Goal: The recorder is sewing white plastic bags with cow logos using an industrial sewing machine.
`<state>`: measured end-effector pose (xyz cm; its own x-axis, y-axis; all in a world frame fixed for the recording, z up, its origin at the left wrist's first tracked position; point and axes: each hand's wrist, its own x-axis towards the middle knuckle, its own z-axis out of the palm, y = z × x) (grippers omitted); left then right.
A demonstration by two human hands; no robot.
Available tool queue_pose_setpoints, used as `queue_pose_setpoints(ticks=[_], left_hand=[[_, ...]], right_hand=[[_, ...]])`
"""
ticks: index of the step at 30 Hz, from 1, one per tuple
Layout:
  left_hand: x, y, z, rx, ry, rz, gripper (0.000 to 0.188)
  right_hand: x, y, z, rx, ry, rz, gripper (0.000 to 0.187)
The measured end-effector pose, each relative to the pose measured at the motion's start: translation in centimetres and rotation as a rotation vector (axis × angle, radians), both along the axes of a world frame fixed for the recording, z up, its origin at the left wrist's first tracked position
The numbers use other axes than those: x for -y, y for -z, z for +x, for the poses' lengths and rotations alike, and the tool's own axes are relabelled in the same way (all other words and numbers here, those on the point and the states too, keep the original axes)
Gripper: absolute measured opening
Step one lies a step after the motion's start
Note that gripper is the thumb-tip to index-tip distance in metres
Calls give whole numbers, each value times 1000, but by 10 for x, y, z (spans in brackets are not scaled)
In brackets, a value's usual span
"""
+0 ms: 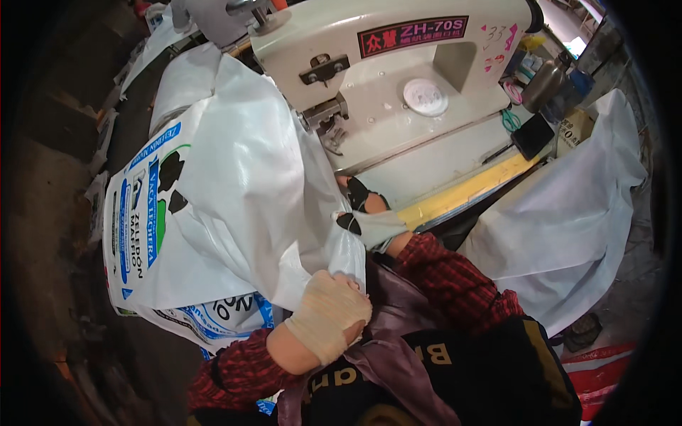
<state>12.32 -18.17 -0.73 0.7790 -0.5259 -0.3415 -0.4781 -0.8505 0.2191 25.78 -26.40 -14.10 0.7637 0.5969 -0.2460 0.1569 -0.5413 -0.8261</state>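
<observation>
A large white woven sack (241, 156) with blue, green and black print lies bunched in front of me, its upper part close to the sewing machine's presser foot (328, 121). My left hand (330, 309), wrapped in a tan bandage, is closed on the sack's near edge by my lap. Farther up, my right hand (373, 206) wears black finger coverings and a pale wrap at the wrist. It grips the same sack's right edge just below the machine bed, its fingertips partly hidden by the fabric.
A cream industrial sewing machine (398, 71) stands ahead, with a round white disc (425, 97) on it. Green-handled scissors (510, 121), a black phone-like object (533, 136) and a metal bottle (545, 84) sit to its right. Another white sack (561, 213) drapes at the right.
</observation>
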Motion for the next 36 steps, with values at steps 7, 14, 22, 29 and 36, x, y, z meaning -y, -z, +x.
queue_pose_setpoints(ticks=[7,14,22,29,36], left_hand=[[14,9,-6,-85,66,-173,12],[4,-5,4,-117,53,-322,14],[2,8,2,-180,-27,-443,14],[11,12,8,-218,10,-231,12],[15,9,15,-311,19,-121,13]], right_hand=[[5,9,6,72,-264,4,46],[3,10,-5,-79,-62,-67,49],[-25,73,19,232,-10,399,43],[-19,24,27,659,-266,50,28],[-24,35,33,38,-232,-43,31]])
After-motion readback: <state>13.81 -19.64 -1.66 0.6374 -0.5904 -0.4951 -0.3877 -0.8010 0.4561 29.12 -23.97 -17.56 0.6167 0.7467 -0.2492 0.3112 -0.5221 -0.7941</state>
